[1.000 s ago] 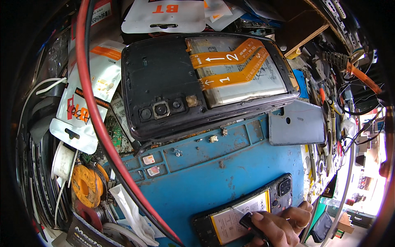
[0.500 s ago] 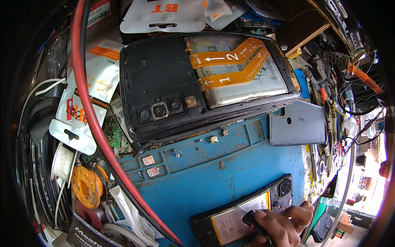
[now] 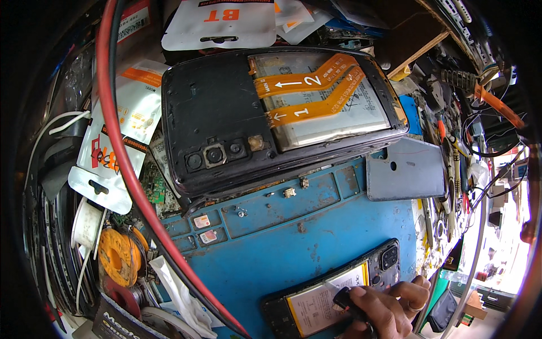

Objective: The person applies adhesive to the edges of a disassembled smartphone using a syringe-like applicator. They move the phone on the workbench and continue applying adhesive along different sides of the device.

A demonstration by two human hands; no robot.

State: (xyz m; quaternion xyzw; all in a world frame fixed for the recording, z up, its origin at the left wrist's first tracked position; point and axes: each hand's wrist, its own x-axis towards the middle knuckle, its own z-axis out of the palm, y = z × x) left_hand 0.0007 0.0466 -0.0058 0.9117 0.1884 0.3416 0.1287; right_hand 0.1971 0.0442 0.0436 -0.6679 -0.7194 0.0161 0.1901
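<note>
At the lower right, my right hand (image 3: 392, 308) is closed around a black-handled tool (image 3: 342, 298) with a thin, pale, pointed end. It hovers over an opened black phone (image 3: 276, 308) on the blue mat, and the tip points across the phone's white battery with yellow edges (image 3: 316, 311). I cannot tell whether the tip touches the battery. The phone's camera block (image 3: 390, 257) shows at its upper right corner. My left hand is out of view.
Behind the mat (image 3: 243, 271) lies a larger opened device (image 3: 214, 101) with orange ribbon cables (image 3: 305, 85). A grey back cover (image 3: 406, 175) rests to its right. A red cable (image 3: 121, 141) crosses the left side, near wire spools (image 3: 118, 257) and a white pouch (image 3: 107, 158).
The whole view has shifted slightly, moving the devices a little leftward in it. My right hand keeps its hold on the tool over the phone.
</note>
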